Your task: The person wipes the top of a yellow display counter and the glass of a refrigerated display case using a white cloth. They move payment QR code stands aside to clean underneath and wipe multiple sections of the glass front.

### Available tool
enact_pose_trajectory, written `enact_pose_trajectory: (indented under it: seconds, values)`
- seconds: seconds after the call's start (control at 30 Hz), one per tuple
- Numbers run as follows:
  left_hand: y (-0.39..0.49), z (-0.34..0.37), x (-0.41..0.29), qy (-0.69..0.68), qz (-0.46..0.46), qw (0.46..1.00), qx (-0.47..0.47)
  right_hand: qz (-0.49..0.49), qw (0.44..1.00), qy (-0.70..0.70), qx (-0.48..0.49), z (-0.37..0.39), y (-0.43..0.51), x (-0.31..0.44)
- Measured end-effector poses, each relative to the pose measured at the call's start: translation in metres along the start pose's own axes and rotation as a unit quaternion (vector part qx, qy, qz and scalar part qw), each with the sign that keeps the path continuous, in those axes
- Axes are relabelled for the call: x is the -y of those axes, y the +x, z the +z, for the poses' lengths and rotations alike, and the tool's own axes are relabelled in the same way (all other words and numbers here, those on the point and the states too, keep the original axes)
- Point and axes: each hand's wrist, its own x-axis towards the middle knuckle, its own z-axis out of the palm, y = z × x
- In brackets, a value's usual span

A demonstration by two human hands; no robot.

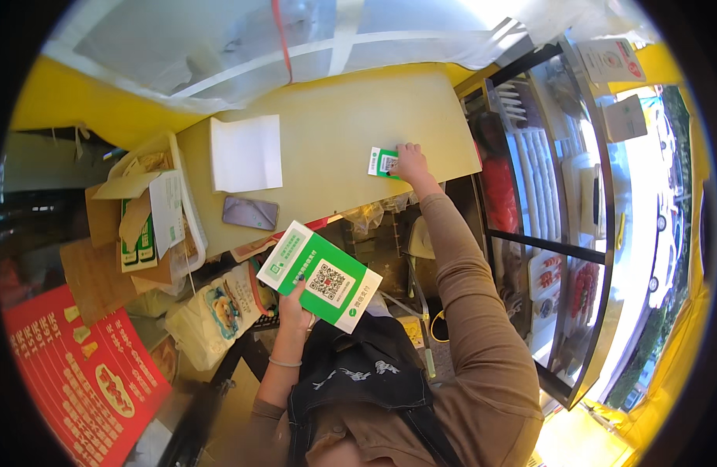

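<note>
My left hand [295, 310] holds a large green-and-white payment sign [349, 303] by its lower left edge. The thumb lies over its face, which bears a printed code and writing. The sign is tilted, in front of my dark apron [358, 362]. Out over the pale tabletop [335, 111], my right hand [413, 163] grips the right side of a small green-and-white code card [379, 162]. My fingers cover part of that card, near the table's front edge. To its left are a folded white sheet [245, 153] and a smartphone [250, 212].
A white plastic basket [196, 233] with cardboard and boxes stands left of the tabletop. Below it hang a printed bag [218, 309] and a red menu board [84, 373]. At right rises a glass display case [548, 233] with food trays. A folding stool [421, 245] is under the table.
</note>
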Motion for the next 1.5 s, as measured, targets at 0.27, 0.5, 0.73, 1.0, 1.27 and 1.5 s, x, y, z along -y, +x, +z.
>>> enact_pose_trajectory:
  seconds: [0.27, 0.5, 0.73, 1.0, 1.27, 1.5]
  values:
    - [0.044, -0.025, 0.001, 0.128, -0.021, 0.989, 0.073, -0.011, 0.831, 0.550, 0.077, -0.015, -0.075, 0.045]
    - [0.033, 0.061, -0.021, 0.238, -0.105, 0.934, 0.244, 0.066, 0.768, 0.638, -0.001, -0.056, -0.256, 0.090]
    - [0.033, 0.117, -0.071, 0.790, 0.383, 0.398, 0.264, 0.114, 0.541, 0.833, 0.037, -0.059, -0.325, 0.024]
    - [0.043, 0.087, 0.001, 0.748, 0.404, 0.469, 0.242, 0.156, 0.455, 0.877, -0.026, -0.028, -0.366, 0.014]
    - [0.033, 0.080, 0.033, 0.749, 0.403, 0.454, 0.265, 0.175, 0.462, 0.869, -0.003, -0.028, -0.385, 0.024]
    - [0.023, 0.085, 0.048, 0.730, 0.444, 0.430, 0.292, 0.160, 0.386, 0.900, -0.121, -0.031, -0.434, 0.023]
